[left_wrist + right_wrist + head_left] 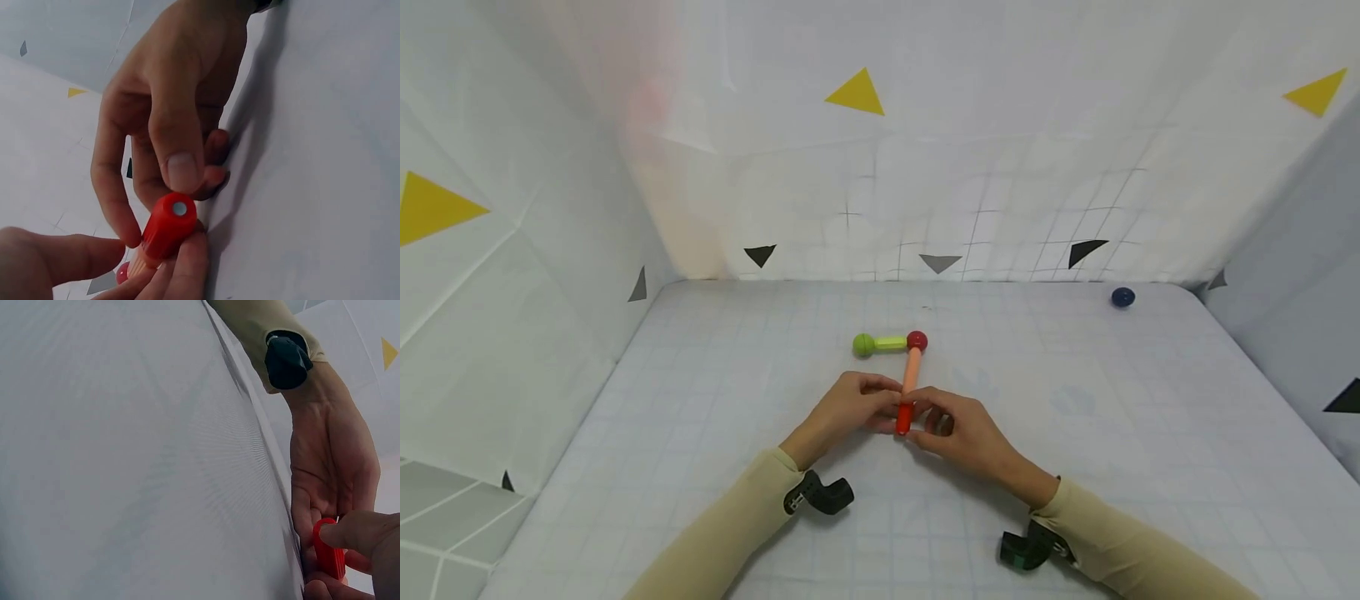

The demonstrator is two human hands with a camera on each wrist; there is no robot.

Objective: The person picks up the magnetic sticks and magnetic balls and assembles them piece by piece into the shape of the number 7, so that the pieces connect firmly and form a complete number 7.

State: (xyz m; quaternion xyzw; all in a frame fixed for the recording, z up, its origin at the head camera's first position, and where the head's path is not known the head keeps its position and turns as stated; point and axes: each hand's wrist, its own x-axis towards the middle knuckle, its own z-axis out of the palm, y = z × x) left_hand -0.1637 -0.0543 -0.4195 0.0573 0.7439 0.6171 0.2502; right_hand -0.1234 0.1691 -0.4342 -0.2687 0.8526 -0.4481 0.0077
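A red magnetic rod (904, 419), with a round silver end showing in the left wrist view, stands end to end with a light orange magnetic rod (912, 372). My left hand (856, 406) holds the rods around their joint, thumb on one side and fingers on the other. From the right, my right hand (958, 429) pinches the red rod, its thumb at the near end and its index finger by the joint. Beyond the orange rod's far end sits a red ball (917, 340). A yellow-green rod (891, 342) runs left from that ball to a green ball (863, 345).
A dark blue ball (1123, 297) lies at the back right of the white gridded table (1112, 433). White walls (1000, 125) with yellow and black triangles stand at the back and both sides. Each wrist carries a black camera mount (827, 495).
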